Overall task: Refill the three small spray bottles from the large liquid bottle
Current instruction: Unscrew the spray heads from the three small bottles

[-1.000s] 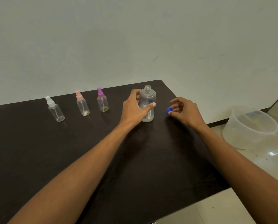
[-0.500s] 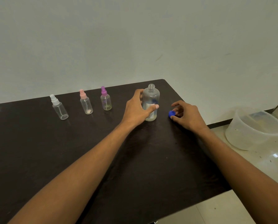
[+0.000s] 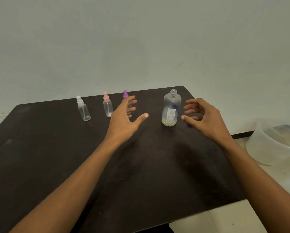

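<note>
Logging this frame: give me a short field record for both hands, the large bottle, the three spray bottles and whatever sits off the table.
left hand: open, empty, in front of the purple-topped spray bottle
right hand: fingers loosely curled, empty, just right of the large bottle
large bottle state: upright on the table, uncapped, liquid low down
white-topped spray bottle, pink-topped spray bottle: upright, tops on
plastic tub: on the floor, right of table

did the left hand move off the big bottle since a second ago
Yes. The left hand has let go of the big bottle and shifted left, now in front of the purple-capped spray bottle.
</note>
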The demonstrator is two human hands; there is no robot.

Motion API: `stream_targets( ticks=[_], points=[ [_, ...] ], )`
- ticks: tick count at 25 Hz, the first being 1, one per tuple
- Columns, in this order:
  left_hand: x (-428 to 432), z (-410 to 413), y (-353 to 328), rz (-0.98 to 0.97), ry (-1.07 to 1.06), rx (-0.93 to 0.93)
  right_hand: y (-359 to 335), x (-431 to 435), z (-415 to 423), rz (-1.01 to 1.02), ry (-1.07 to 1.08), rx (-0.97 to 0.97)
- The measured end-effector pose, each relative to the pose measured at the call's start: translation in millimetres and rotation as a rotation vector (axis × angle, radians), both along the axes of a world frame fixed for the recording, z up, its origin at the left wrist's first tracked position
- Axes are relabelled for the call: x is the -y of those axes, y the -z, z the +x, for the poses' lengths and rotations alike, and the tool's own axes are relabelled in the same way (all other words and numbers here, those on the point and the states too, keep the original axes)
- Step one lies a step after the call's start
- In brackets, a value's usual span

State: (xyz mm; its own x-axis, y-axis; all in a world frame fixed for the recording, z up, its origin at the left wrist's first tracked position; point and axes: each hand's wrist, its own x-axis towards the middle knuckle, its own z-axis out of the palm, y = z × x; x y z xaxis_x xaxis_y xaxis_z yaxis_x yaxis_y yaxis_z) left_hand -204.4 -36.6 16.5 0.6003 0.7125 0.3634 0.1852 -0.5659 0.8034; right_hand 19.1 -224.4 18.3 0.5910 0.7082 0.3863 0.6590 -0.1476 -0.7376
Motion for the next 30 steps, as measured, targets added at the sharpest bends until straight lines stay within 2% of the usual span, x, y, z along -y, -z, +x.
stream_targets(
  ticks=[5,11,16,23,30],
  points=[
    [4,-59,5,-0.021,-0.073,0.060,-10,0,-49,0.062,-0.118,-0.003],
    [-8,-73,14,-0.036,-0.128,0.048,-24,-30,-78,0.060,-0.184,-0.045],
    [-30,-39,23,-0.052,-0.174,-0.005,-24,-92,-87,0.049,-0.220,-0.082],
    [-69,26,26,-0.067,-0.199,-0.133,-2,-199,-70,-0.003,-0.062,0.073],
    [-101,57,46,-0.107,-0.240,-0.160,12,-251,-55,-0.082,-0.107,0.163]
  ],
)
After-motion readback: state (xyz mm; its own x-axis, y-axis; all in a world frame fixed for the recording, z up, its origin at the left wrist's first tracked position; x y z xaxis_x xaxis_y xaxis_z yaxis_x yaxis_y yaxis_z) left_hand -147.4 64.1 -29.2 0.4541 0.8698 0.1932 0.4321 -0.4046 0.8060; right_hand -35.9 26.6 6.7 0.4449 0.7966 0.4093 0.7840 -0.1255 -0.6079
